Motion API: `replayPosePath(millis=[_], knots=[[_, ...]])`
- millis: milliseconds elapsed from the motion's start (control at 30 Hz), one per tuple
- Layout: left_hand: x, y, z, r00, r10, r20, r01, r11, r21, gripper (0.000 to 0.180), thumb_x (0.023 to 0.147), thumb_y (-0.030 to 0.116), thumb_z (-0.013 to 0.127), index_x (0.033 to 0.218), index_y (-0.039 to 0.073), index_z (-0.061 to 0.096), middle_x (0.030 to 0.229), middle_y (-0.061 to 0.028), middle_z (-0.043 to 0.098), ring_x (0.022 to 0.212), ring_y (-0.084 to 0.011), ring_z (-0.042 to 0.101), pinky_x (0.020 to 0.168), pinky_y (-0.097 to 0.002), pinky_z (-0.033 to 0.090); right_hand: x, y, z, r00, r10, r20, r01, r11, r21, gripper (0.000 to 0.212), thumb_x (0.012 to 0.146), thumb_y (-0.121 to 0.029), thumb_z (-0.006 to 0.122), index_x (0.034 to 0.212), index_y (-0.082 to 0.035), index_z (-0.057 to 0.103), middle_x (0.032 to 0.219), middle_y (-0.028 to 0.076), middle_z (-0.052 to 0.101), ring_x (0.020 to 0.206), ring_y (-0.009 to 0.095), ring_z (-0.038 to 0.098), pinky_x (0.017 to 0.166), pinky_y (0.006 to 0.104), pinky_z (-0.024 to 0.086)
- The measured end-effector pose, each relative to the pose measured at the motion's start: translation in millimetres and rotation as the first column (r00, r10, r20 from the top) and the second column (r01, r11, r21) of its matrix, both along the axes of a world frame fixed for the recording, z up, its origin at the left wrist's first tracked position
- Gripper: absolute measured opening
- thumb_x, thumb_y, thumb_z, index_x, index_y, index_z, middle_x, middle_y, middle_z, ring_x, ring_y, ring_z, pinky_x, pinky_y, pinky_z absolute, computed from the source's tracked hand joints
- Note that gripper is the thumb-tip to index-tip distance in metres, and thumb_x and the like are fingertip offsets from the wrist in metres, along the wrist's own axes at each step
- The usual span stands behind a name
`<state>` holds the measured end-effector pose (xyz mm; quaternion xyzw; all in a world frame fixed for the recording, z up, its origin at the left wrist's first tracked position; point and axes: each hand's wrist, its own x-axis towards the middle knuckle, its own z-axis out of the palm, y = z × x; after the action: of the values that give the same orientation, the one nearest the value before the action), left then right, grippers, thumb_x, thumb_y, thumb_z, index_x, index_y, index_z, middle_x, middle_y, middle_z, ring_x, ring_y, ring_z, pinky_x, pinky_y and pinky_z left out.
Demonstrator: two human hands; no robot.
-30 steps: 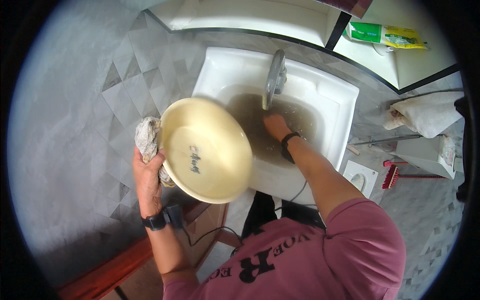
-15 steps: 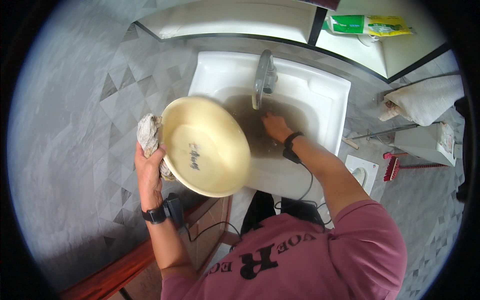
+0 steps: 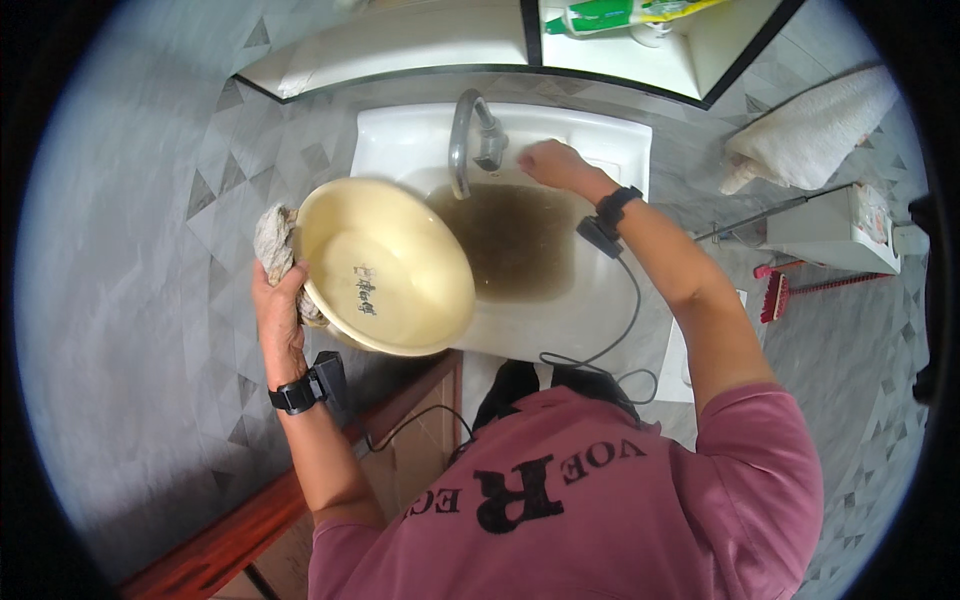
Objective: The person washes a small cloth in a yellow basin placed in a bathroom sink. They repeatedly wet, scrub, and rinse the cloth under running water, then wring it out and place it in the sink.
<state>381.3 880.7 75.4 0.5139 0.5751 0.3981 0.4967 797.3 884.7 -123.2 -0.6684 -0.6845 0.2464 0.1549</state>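
Note:
My left hand (image 3: 280,310) grips the rim of a pale yellow plastic basin (image 3: 420,260) together with a crumpled greyish-white cloth (image 3: 272,240). The basin is tilted, its inside showing dark markings and no water that I can see. It hangs over the left part of a white washbasin (image 3: 610,320), which holds murky brown water (image 3: 520,245). Just right of the grey curved faucet (image 3: 465,140), my right hand (image 3: 560,168) is above the back edge of the water, fingers curled in. Whether anything is inside those fingers is hidden.
A white shelf (image 3: 440,50) with black edges runs behind the washbasin, a green and yellow packet (image 3: 610,15) on it. To the right are a hanging white towel (image 3: 810,135), a grey-white bin (image 3: 825,225) and a red brush (image 3: 775,295). A cable (image 3: 625,330) trails from my right wrist.
My right hand has come out of the brown water and moved up and back beside the faucet. The left hand still holds the basin and cloth. The whole view has shifted slightly.

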Motion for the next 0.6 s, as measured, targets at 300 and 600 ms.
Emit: replayPosePath(millis=[300, 600], knots=[[9, -6, 10, 0.999, 0.037, 0.01, -0.037, 0.999, 0.005, 0.05, 0.08, -0.002, 0.061, 0.128, -0.002, 0.047, 0.118, -0.0128, 0.06, 0.101, -0.021, 0.061, 0.087, -0.0324, 0.048, -51, 40, 23, 0.978, 0.149, -0.149, -0.104, 0.956, 0.273, 0.018, 0.087, -0.022, 0.055, 0.09, -0.008, 0.066, 0.086, 0.015, 0.066, 0.083, 0.038, 0.061, 0.073, 0.0469, 0.048], [5, -5, -4, 0.985, 0.061, 0.161, -0.054, 0.998, -0.045, 0.048, 0.08, -0.003, 0.061, 0.127, -0.002, 0.048, 0.115, -0.0121, 0.061, 0.098, -0.0209, 0.062, 0.085, -0.0319, 0.05, -71, 41, 24, 0.963, 0.174, 0.205, -0.247, 0.873, 0.42, 0.019, 0.085, -0.022, 0.059, 0.075, -0.006, 0.065, 0.076, 0.015, 0.065, 0.076, 0.034, 0.064, 0.065, 0.0443, 0.051]])
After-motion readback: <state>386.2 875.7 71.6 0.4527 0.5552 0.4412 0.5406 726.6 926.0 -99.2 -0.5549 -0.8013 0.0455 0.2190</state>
